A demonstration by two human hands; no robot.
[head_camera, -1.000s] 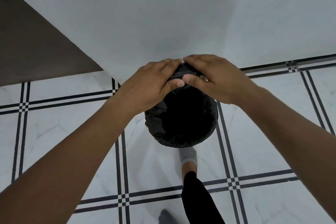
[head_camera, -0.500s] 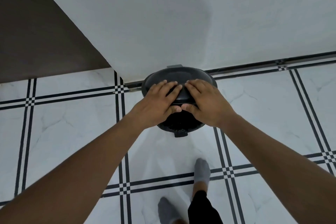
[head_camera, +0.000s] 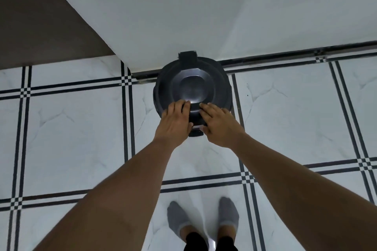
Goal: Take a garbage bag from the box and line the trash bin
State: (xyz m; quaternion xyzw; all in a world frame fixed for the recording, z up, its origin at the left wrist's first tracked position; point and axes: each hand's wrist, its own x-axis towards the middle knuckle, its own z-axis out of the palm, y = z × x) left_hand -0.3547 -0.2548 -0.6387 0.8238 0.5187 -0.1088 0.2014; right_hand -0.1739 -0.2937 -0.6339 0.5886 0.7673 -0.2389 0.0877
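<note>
Lid lowered shut; both hands now rest flat on the dark trash bin (head_camera: 192, 85).

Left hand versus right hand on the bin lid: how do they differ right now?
The left hand lies at the lid's near-left edge, fingers pointing straight ahead; the right hand lies at the near-right edge, fingers angled inward toward the left. Both lie flat, fingers extended, on the closed lid of the trash bin, gripping nothing.
</note>
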